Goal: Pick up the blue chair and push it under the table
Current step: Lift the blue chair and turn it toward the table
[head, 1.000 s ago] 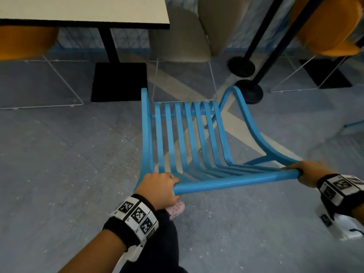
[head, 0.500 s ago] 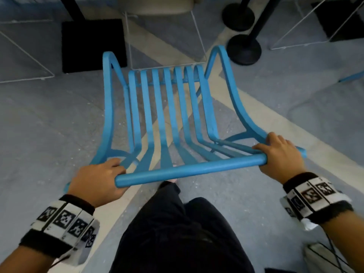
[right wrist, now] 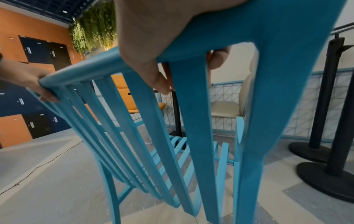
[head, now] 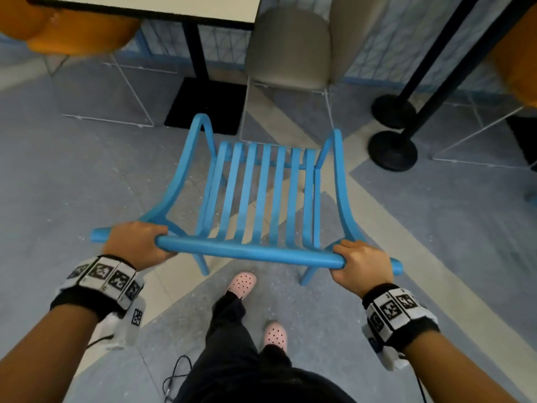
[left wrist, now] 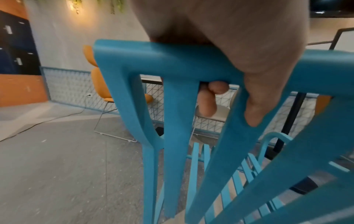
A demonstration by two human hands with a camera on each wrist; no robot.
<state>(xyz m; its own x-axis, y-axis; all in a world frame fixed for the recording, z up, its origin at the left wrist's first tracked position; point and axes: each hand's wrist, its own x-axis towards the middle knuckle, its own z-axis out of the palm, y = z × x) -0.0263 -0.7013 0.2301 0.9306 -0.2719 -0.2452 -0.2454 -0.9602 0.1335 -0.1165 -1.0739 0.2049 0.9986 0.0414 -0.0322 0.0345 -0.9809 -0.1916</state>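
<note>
The blue chair (head: 261, 196), slatted in seat and back, stands upright in front of me with its seat pointing toward the table (head: 151, 4). My left hand (head: 136, 245) grips the left end of its top rail, and my right hand (head: 360, 264) grips the right end. In the left wrist view my fingers (left wrist: 206, 104) curl under the chair rail (left wrist: 172, 60). The right wrist view shows my thumb (right wrist: 153, 75) wrapped over the chair rail (right wrist: 86, 69). The white-topped table stands at the far edge on a black post with a black square base (head: 206, 103).
A beige chair (head: 290, 50) stands right of the table post, directly beyond the blue chair. Orange chairs (head: 72, 33) sit far left and far right. Two black stanchion bases (head: 392, 149) stand to the right. My feet in pink clogs (head: 242, 282) are just behind the chair.
The chair has swung from lying tilted to upright and squared toward the table. Both hands kept their grip on the top rail. The table has come back into view.
</note>
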